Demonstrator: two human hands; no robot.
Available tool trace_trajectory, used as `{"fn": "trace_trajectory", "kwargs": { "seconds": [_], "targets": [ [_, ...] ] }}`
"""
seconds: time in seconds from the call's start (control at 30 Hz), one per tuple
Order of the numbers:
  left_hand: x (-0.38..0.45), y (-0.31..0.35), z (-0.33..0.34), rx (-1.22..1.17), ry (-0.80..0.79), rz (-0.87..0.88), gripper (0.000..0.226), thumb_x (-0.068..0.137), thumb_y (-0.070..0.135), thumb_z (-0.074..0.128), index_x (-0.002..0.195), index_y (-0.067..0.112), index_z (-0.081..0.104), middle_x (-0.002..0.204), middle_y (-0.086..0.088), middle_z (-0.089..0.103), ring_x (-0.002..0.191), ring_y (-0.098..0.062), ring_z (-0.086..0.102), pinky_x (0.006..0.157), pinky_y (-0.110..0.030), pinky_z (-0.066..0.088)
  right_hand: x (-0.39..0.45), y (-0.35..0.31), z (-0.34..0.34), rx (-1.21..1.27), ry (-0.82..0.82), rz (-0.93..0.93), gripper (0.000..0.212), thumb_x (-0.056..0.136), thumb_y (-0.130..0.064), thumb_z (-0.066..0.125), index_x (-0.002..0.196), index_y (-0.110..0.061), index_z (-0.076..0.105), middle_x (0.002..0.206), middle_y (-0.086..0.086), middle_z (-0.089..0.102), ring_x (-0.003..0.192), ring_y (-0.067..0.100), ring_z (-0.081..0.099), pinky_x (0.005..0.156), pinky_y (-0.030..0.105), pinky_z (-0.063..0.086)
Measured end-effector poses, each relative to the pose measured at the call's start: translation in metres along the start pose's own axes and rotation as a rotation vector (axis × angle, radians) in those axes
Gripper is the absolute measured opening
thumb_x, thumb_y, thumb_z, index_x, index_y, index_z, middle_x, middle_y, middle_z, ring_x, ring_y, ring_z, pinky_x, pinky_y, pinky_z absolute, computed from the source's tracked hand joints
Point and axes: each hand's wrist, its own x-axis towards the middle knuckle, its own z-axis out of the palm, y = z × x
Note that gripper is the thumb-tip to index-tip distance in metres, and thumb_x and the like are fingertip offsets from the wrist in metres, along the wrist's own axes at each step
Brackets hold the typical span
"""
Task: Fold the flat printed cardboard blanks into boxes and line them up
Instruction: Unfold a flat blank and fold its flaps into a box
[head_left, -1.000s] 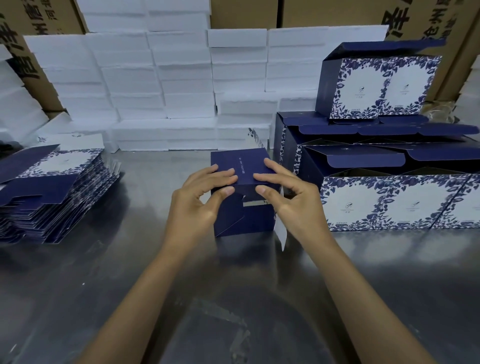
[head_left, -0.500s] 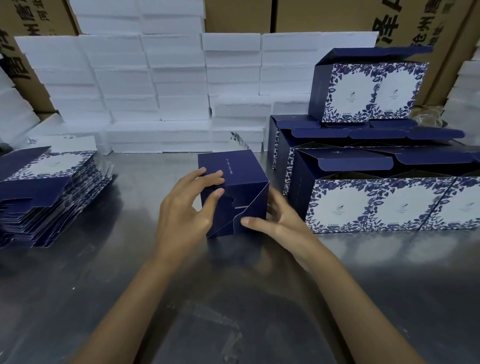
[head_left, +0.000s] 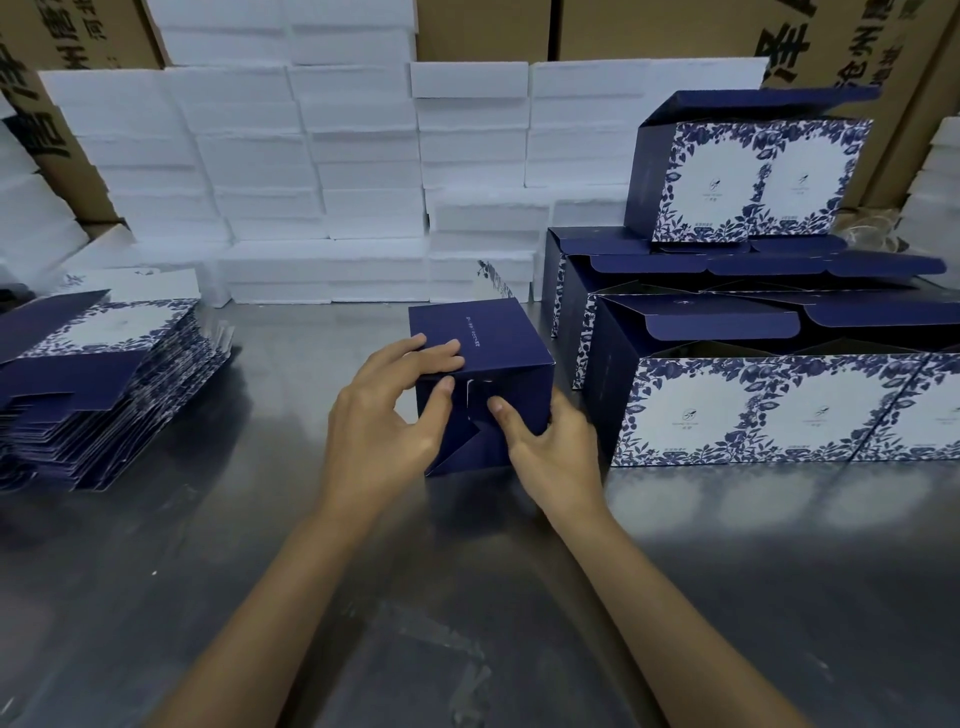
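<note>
White foam slabs (head_left: 311, 171) were stacked along the back of the metal worktop (head_left: 208, 571), with brown cartons (head_left: 483, 28) behind them. A pile of flat blanks (head_left: 98, 374) lay at the left; finished boxes (head_left: 769, 405) stood in rows at the right, one more box (head_left: 753, 171) on top. Just beside those rows, mid-worktop, stood the half-folded dark blue box (head_left: 488, 379). The left hand (head_left: 384, 421) gripped its near top edge, fingers (head_left: 436, 353) curled over the top, thumb on the front. The right hand (head_left: 556, 447) held its lower right corner, thumb pressing the front flaps.

Dim overhead light, table glare, warped edges
</note>
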Motion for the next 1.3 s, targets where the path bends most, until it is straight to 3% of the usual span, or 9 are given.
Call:
{"fn": "trace_trajectory", "kwargs": {
  "seconds": [0.27, 0.47, 0.67, 0.83, 0.97, 1.07, 1.13, 1.23, 1.3],
  "targets": [
    [0.000, 0.000, 0.000, 0.003, 0.000, 0.016, 0.020, 0.091, 0.011, 0.069, 0.107, 0.020, 0.075, 0.119, 0.016, 0.070, 0.126, -0.006, 0.055, 0.104, -0.029, 0.046, -0.001, 0.000, -0.002, 0.006, -0.034, 0.025, 0.040, 0.091, -0.040, 0.073, 0.126, -0.023, 0.065, 0.107, -0.008, 0.074, 0.103, 0.012, 0.068, 0.090, 0.039, 0.057],
    [0.001, 0.003, 0.000, -0.067, 0.003, -0.005, 0.019, 0.093, 0.021, 0.068, 0.110, 0.025, 0.075, 0.124, 0.017, 0.067, 0.127, -0.004, 0.055, 0.101, -0.025, 0.047, 0.001, 0.001, -0.007, 0.183, -0.169, 0.070, 0.038, 0.087, -0.042, 0.077, 0.122, -0.031, 0.065, 0.107, -0.017, 0.074, 0.099, -0.005, 0.068, 0.085, 0.022, 0.055],
    [0.010, -0.013, -0.006, -0.477, 0.138, -0.535, 0.047, 0.095, 0.050, 0.053, 0.141, 0.041, 0.046, 0.146, 0.014, 0.046, 0.119, 0.002, 0.053, 0.103, -0.038, 0.049, 0.000, -0.020, -0.022, 0.353, -0.081, 0.158, 0.067, 0.075, -0.084, 0.052, 0.123, -0.039, 0.063, 0.121, -0.021, 0.067, 0.108, -0.008, 0.061, 0.093, 0.019, 0.047],
    [0.002, -0.025, 0.000, -0.610, -0.373, -0.929, 0.076, 0.074, 0.086, 0.055, 0.130, 0.036, 0.062, 0.125, 0.008, 0.066, 0.115, -0.014, 0.063, 0.106, -0.043, 0.046, 0.000, -0.029, -0.024, 0.271, -0.084, 0.241, 0.046, 0.085, -0.078, 0.044, 0.092, -0.041, 0.070, 0.103, -0.019, 0.071, 0.105, 0.005, 0.063, 0.099, 0.035, 0.046],
    [0.010, -0.012, -0.005, -0.726, -0.153, -0.626, 0.054, 0.078, 0.057, 0.069, 0.129, 0.049, 0.056, 0.128, 0.020, 0.063, 0.097, -0.001, 0.070, 0.070, -0.016, 0.054, 0.010, -0.027, -0.030, 0.383, -0.050, 0.281, 0.024, 0.102, -0.033, 0.049, 0.092, -0.033, 0.072, 0.095, -0.010, 0.070, 0.096, 0.013, 0.064, 0.095, 0.038, 0.053],
    [0.010, -0.009, -0.015, -0.514, -0.013, -0.409, 0.086, 0.071, 0.056, 0.072, 0.144, 0.060, 0.028, 0.148, 0.026, 0.037, 0.108, 0.008, 0.060, 0.075, -0.008, 0.047, 0.014, -0.023, -0.031, 0.317, -0.041, 0.158, 0.034, 0.099, -0.006, 0.046, 0.114, -0.026, 0.069, 0.105, -0.013, 0.072, 0.090, -0.009, 0.064, 0.080, 0.011, 0.051],
    [0.009, -0.006, -0.019, -0.478, -0.029, -0.344, 0.094, 0.071, 0.056, 0.073, 0.147, 0.059, 0.019, 0.151, 0.024, 0.035, 0.111, 0.002, 0.058, 0.076, -0.008, 0.048, 0.012, -0.018, -0.029, 0.281, -0.053, 0.114, 0.044, 0.098, 0.004, 0.045, 0.132, -0.020, 0.061, 0.120, -0.007, 0.067, 0.102, -0.010, 0.062, 0.085, 0.010, 0.050],
    [0.009, -0.004, -0.015, -0.437, -0.058, -0.287, 0.092, 0.076, 0.037, 0.075, 0.150, 0.048, 0.022, 0.140, 0.023, 0.046, 0.106, -0.001, 0.059, 0.081, -0.012, 0.050, 0.009, -0.019, -0.031, 0.304, -0.055, 0.125, 0.043, 0.104, -0.012, 0.050, 0.142, -0.031, 0.053, 0.135, -0.009, 0.060, 0.121, 0.000, 0.058, 0.098, 0.015, 0.045],
    [0.008, -0.002, -0.010, -0.387, -0.093, -0.255, 0.086, 0.077, 0.029, 0.074, 0.147, 0.048, 0.028, 0.134, 0.024, 0.048, 0.106, 0.001, 0.058, 0.081, -0.012, 0.048, 0.006, -0.025, -0.032, 0.351, -0.106, 0.172, 0.051, 0.097, -0.056, 0.052, 0.146, -0.043, 0.048, 0.147, -0.022, 0.051, 0.135, -0.002, 0.047, 0.113, 0.023, 0.035]
  ]
}}
